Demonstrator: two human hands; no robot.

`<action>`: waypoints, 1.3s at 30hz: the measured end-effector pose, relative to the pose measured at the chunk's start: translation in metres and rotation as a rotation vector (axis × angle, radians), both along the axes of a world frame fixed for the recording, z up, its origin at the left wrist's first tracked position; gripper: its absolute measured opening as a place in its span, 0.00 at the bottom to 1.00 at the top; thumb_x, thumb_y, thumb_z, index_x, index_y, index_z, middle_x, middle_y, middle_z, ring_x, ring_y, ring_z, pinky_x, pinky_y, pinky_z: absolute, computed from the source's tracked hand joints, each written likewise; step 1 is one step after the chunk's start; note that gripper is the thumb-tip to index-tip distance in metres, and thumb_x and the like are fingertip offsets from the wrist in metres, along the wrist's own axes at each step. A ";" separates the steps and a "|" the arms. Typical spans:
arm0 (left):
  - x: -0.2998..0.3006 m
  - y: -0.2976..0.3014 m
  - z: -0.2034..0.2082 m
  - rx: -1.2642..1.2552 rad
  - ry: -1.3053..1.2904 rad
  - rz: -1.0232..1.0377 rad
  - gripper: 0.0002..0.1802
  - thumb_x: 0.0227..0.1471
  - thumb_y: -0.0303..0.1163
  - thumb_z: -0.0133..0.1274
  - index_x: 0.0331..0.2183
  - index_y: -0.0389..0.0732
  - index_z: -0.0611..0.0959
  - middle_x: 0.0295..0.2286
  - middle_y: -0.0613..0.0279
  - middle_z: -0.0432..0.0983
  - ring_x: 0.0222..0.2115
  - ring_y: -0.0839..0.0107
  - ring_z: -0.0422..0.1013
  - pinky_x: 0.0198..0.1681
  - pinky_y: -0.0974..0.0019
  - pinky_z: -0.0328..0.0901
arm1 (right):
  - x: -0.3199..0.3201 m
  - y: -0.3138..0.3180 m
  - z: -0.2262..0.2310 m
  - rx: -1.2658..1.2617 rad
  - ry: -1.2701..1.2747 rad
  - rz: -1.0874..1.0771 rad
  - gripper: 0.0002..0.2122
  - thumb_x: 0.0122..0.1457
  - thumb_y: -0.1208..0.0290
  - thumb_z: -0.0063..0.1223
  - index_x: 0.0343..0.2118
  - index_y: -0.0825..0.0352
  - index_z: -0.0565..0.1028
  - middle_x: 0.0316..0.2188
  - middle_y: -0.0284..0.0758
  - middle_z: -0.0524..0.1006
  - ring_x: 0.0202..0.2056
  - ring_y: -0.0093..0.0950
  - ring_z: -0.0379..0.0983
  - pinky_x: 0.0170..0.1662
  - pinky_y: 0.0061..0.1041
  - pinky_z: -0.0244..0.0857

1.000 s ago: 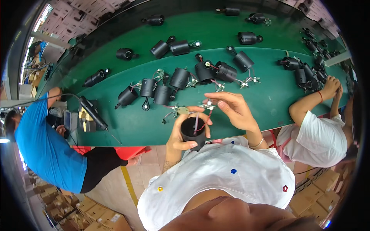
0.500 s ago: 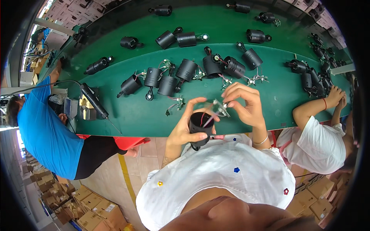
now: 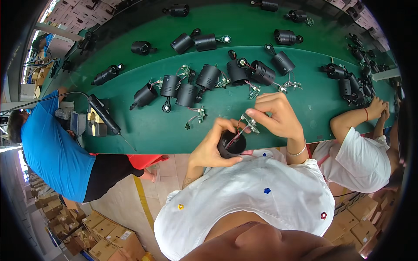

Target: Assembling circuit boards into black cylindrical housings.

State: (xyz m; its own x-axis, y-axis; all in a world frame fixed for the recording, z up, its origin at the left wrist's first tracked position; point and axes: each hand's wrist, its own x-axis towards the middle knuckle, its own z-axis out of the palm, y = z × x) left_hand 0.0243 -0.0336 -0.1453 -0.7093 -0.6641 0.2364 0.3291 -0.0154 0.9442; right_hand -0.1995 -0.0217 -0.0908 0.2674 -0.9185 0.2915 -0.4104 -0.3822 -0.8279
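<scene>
We found the left hand (image 3: 212, 148) wrapped around a black cylindrical housing (image 3: 231, 144), held open end up just in front of the chest, off the near edge of the green table (image 3: 170, 126). The right hand (image 3: 278, 116) hovered just above it, fingertips pinched on a small circuit board (image 3: 249, 123); thin wires (image 3: 235, 135) ran from the board down into the housing. On the table beyond lay a cluster of similar black housings (image 3: 208, 77) with loose boards beside them. A person in a blue shirt (image 3: 52, 152) sat at the left, and another in white (image 3: 361, 152) at the right.
</scene>
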 end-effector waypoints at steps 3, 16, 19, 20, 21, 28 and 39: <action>0.000 -0.006 0.005 -0.140 -0.016 -0.135 0.49 0.29 0.24 0.67 0.53 0.36 0.58 0.42 0.45 0.72 0.37 0.60 0.72 0.42 0.64 0.67 | 0.002 -0.005 -0.003 0.195 -0.042 0.010 0.16 0.56 0.75 0.53 0.13 0.70 0.66 0.09 0.30 0.61 0.16 0.23 0.55 0.23 0.22 0.52; -0.015 0.005 -0.003 0.856 0.640 -0.235 0.49 0.27 0.31 0.65 0.53 0.33 0.60 0.37 0.48 0.71 0.23 0.62 0.71 0.28 0.66 0.69 | 0.047 -0.004 -0.034 0.138 -0.969 -0.220 0.02 0.50 0.85 0.58 0.25 0.71 0.79 0.23 0.35 0.76 0.29 0.22 0.68 0.34 0.17 0.64; -0.019 0.005 0.001 1.068 0.801 -0.347 0.49 0.28 0.32 0.63 0.53 0.35 0.58 0.35 0.49 0.71 0.22 0.62 0.71 0.26 0.66 0.68 | 0.038 -0.004 -0.043 0.203 -1.101 -0.106 0.06 0.47 0.87 0.60 0.29 0.71 0.80 0.28 0.39 0.77 0.31 0.25 0.70 0.37 0.19 0.66; -0.021 0.005 -0.002 1.067 0.802 -0.350 0.49 0.28 0.32 0.63 0.53 0.35 0.58 0.35 0.49 0.71 0.22 0.62 0.71 0.26 0.66 0.68 | 0.037 -0.004 -0.046 0.202 -1.099 -0.106 0.06 0.47 0.87 0.60 0.29 0.71 0.80 0.28 0.39 0.77 0.31 0.25 0.70 0.37 0.19 0.66; -0.023 0.006 -0.008 0.965 0.798 -0.375 0.50 0.28 0.31 0.63 0.54 0.38 0.57 0.36 0.47 0.71 0.22 0.62 0.71 0.26 0.65 0.68 | 0.036 -0.005 -0.050 0.198 -1.108 -0.064 0.06 0.47 0.87 0.60 0.29 0.72 0.80 0.28 0.39 0.77 0.31 0.25 0.70 0.37 0.19 0.66; -0.022 0.013 -0.009 0.647 0.663 -0.356 0.53 0.28 0.25 0.62 0.57 0.46 0.53 0.35 0.43 0.73 0.23 0.61 0.71 0.27 0.65 0.69 | 0.027 -0.007 -0.052 0.289 -1.111 0.093 0.06 0.45 0.87 0.61 0.27 0.72 0.80 0.27 0.40 0.78 0.30 0.25 0.70 0.37 0.20 0.66; -0.016 0.015 0.018 0.358 0.250 -0.030 0.62 0.29 0.21 0.65 0.61 0.43 0.46 0.34 0.44 0.76 0.28 0.62 0.73 0.35 0.67 0.69 | 0.023 -0.002 -0.030 0.090 -0.776 -0.085 0.08 0.40 0.87 0.63 0.24 0.69 0.81 0.26 0.37 0.80 0.27 0.25 0.68 0.35 0.21 0.64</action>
State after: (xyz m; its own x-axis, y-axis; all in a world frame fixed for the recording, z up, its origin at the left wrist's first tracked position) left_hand 0.0083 -0.0189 -0.1278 -0.6796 -0.7155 0.1618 0.5414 -0.3403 0.7688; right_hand -0.1765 -0.0240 -0.1207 -0.0548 -0.9555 0.2900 0.2731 -0.2937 -0.9160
